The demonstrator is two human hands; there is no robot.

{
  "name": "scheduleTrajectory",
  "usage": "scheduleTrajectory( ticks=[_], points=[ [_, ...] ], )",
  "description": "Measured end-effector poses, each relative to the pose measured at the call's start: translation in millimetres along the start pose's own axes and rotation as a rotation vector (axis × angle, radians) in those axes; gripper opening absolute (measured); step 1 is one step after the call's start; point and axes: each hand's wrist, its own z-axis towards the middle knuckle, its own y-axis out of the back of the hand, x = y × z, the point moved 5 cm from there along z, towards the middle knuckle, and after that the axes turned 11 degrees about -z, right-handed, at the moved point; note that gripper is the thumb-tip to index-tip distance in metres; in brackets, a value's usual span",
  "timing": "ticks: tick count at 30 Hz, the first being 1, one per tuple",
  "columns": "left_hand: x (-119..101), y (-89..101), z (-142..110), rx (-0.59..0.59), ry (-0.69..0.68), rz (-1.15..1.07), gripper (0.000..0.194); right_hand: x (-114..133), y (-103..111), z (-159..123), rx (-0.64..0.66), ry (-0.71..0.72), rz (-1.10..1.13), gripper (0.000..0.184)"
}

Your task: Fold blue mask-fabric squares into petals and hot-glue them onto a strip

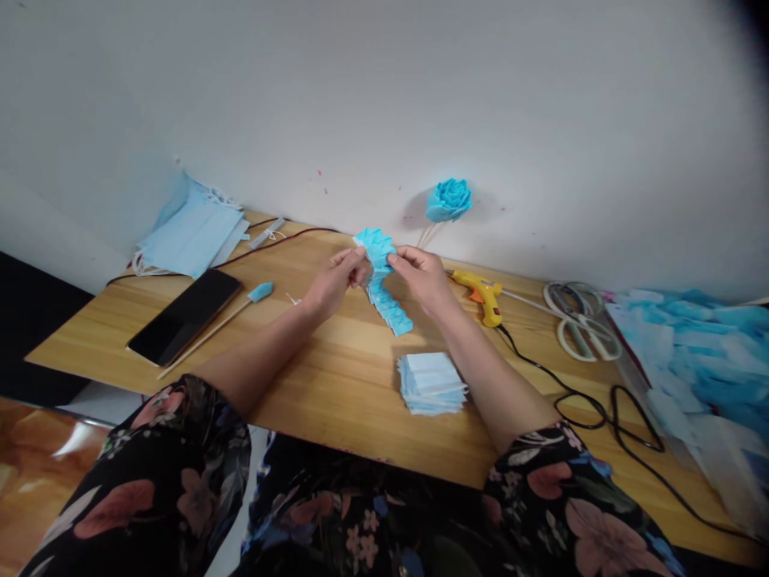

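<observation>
Between my hands is a curved strip of overlapping folded blue pieces (384, 298), its upper end lifted and its lower end hanging toward the table. My left hand (337, 278) pinches the strip's left edge near the top. On the opposite edge, my right hand (419, 274) grips it between thumb and fingers. Below my right hand lies a stack of cut light-blue mask fabric squares (431, 383). A wooden stick with a small blue folded tip (259, 292) rests left of my left hand. Behind my right hand, a blue fabric flower (449, 200) stands on thin sticks.
A yellow glue gun (481, 295) with a black cable lies right of my hands, near white-handled scissors (585, 336). At the right is a clear bin (649, 401) of blue scraps. On the left are a phone (185, 316) and a pile of face masks (189, 232).
</observation>
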Motion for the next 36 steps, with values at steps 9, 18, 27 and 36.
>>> scheduleTrajectory(
  ticks=[9,18,27,36],
  points=[
    [-2,3.9,-2,-0.121,0.02,0.089,0.042,2,-1,-2,0.036,0.013,0.006,0.034],
    [-1,0.5,-3,-0.072,0.02,0.085,0.043,0,-2,-2,0.025,0.001,-0.008,0.027],
    [-1,-1.4,-5,-0.032,0.058,0.013,0.047,-4,0,-1,0.001,-0.015,0.036,0.036],
    [5,8.2,2,-0.119,0.061,-0.141,0.052,-4,-2,-2,0.09,0.002,0.043,0.037]
  ],
)
